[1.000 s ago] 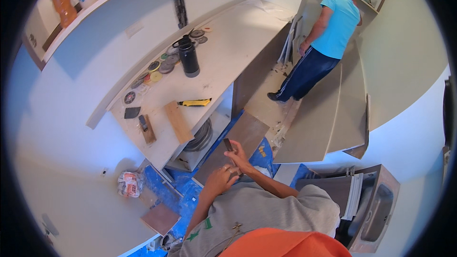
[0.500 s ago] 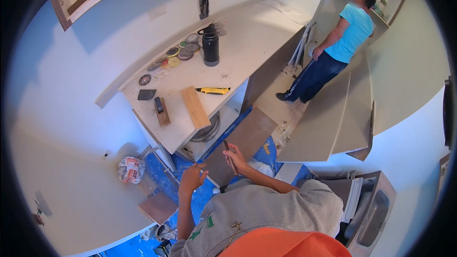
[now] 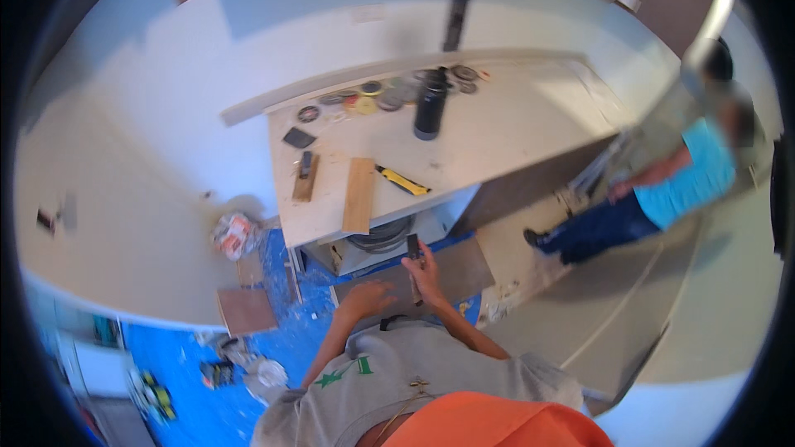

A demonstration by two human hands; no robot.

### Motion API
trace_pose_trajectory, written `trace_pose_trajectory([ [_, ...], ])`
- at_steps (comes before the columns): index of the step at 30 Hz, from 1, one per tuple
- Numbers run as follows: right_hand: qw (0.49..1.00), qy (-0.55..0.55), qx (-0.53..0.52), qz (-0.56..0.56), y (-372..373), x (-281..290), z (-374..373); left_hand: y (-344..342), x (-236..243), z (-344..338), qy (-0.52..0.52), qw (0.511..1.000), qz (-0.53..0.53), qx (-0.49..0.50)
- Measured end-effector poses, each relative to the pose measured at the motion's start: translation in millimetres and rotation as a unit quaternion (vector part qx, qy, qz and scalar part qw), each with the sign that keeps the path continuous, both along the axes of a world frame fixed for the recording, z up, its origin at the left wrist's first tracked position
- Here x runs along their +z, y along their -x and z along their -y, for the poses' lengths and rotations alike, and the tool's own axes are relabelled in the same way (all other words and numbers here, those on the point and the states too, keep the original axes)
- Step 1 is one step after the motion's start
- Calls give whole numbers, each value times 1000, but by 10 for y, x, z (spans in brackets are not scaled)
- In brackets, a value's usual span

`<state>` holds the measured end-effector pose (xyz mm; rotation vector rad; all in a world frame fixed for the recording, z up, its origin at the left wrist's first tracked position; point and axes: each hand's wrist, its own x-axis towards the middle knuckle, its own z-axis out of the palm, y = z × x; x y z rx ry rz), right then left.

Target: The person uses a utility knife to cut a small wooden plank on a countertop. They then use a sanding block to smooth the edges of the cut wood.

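Observation:
Upright in my right hand (image 3: pixel 426 277) is a narrow dark flat bar (image 3: pixel 412 245), its top end showing above the fingers; its exact kind I cannot make out. My left hand (image 3: pixel 366 299) hovers beside it, slightly blurred, with fingers stretched toward the right hand and nothing visible in them. Both hands are in front of the pale worktop (image 3: pixel 505 128). On its near left part lie a small wooden hand plane (image 3: pixel 305 178), a light wooden block (image 3: pixel 358 194) and a yellow utility knife (image 3: pixel 403 181). A dark square sheet (image 3: pixel 299 137) lies behind the plane.
A black bottle (image 3: pixel 431 108) stands among several round discs (image 3: pixel 389 99) along the worktop's back. A coil (image 3: pixel 383 236) sits underneath. Blue sheeting (image 3: pixel 319 327) covers the floor, with a brown panel (image 3: pixel 247 311) and white bag (image 3: pixel 235 236). At right stands a person in turquoise (image 3: pixel 687 174).
My view has swung, shifting the worktop and co-worker rightward and bringing more blue floor sheeting into sight at lower left. The bar stays in my right hand; my left fingers now point more toward it.

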<state>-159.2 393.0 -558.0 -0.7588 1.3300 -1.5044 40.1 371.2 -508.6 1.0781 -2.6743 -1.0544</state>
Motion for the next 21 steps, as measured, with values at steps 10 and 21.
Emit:
trace_pose_trajectory([
  [10, 979, 162, 62, -104, 929, 894, 1156, 310, 1619, 1051, 177, 970, 65, 154],
  [21, 944, 293, 140, -63, 54, 2210, 1723, -582, 4350, 3297, 791, 555, -110, 232],
])
